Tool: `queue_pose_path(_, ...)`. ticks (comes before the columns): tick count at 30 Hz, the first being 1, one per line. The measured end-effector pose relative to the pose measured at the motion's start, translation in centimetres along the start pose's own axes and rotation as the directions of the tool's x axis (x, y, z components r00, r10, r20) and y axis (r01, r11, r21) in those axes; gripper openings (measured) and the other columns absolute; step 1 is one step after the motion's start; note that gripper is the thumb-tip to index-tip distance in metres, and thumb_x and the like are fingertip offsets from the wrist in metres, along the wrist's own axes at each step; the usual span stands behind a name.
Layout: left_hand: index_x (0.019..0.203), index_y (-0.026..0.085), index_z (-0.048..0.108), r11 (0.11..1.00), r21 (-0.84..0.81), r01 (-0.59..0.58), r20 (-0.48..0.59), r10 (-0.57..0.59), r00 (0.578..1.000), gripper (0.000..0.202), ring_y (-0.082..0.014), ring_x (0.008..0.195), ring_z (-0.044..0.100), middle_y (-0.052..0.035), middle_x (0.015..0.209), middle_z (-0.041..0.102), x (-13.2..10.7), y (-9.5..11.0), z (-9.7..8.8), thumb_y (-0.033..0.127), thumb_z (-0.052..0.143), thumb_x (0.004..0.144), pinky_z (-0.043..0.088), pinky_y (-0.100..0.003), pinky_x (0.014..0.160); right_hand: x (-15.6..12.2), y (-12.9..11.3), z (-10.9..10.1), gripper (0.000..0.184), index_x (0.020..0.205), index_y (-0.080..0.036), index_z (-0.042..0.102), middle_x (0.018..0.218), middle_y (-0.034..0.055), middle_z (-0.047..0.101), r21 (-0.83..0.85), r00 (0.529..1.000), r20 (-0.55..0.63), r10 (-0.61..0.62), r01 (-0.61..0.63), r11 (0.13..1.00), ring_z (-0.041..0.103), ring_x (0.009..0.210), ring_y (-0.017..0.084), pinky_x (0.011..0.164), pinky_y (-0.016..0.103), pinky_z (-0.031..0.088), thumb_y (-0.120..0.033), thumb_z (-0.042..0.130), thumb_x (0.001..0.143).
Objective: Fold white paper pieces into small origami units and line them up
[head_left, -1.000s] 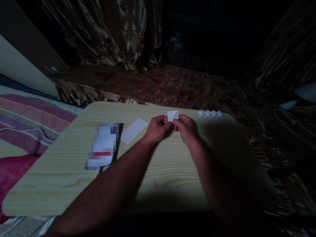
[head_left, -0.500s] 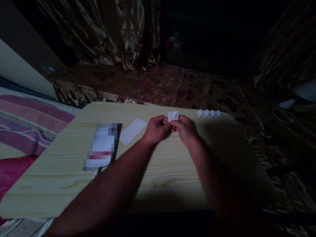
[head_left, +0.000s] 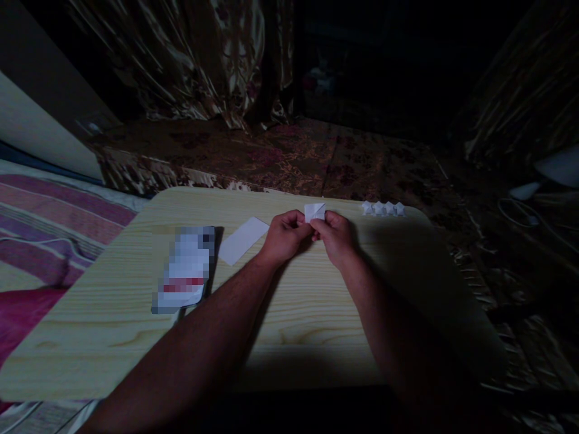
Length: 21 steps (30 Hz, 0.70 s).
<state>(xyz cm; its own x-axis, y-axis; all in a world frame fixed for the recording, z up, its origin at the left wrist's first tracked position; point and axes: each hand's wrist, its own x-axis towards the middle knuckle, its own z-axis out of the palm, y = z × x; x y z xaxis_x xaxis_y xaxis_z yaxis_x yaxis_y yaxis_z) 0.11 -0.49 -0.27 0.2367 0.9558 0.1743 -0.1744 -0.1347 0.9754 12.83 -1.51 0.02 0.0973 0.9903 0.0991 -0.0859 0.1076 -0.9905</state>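
Note:
Between my two hands, above the far half of the table, is a small folded white paper [head_left: 315, 211] with a diagonal crease on its face. My left hand [head_left: 288, 234] pinches its lower left part with thumb and fingers. On the lower right, my right hand [head_left: 333, 234] grips the same paper, its thumb lying across the bottom edge. The fingers behind the paper are partly hidden. Left of my left hand lies a flat white paper sheet [head_left: 243, 241]. Several small folded white paper pieces [head_left: 383, 208] stand in a row near the far right corner of the table.
The pale wooden table [head_left: 289, 319] has rounded corners. A blurred-out phone-like object [head_left: 187, 265] lies on its left side. Beyond the far edge is a dark patterned cloth [head_left: 271, 150] with fringe. A striped bed cover [head_left: 54, 223] is on the left, a lamp [head_left: 558, 166] on the right.
The folded paper has shifted slightly left and tilted a little in my fingers. My right hand has moved slightly left with it; both hands keep their hold.

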Motion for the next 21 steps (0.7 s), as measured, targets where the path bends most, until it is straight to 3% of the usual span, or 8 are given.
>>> queue_pose_path(12, 0.067, 0.016, 0.057, 1.0, -0.011, 0.028, 0.012, -0.028, 1.0, 0.018, -0.0124, 0.058, 0.059, -0.0005, 0.064, 0.065, -0.09, 0.29, 0.33, 0.026, 0.071, 0.067, 0.044, -0.024, 0.057, -0.18, -0.11, 0.18, 0.014, 0.075, -0.016, 0.062, 0.067, -0.002, 0.061, 0.037, 1.0, -0.019, 0.005, -0.004, 0.999, 0.05, 0.056, 0.01, 0.051, 0.022, 0.041, -0.026, 0.06, 0.066)
queue_pose_path(21, 0.066, 0.015, 0.057, 1.0, -0.026, 0.016, 0.02, -0.015, 1.0, 0.015, -0.0105, 0.055, 0.056, 0.0007, 0.062, 0.064, -0.03, 0.33, 0.27, 0.023, 0.069, 0.067, 0.04, -0.022, 0.055, -0.24, -0.24, 0.35, 0.012, 0.072, -0.015, 0.063, 0.061, -0.003, 0.059, 0.042, 0.999, -0.046, -0.004, 0.006, 0.999, 0.048, 0.053, 0.009, 0.049, 0.022, 0.038, -0.025, 0.062, 0.066)
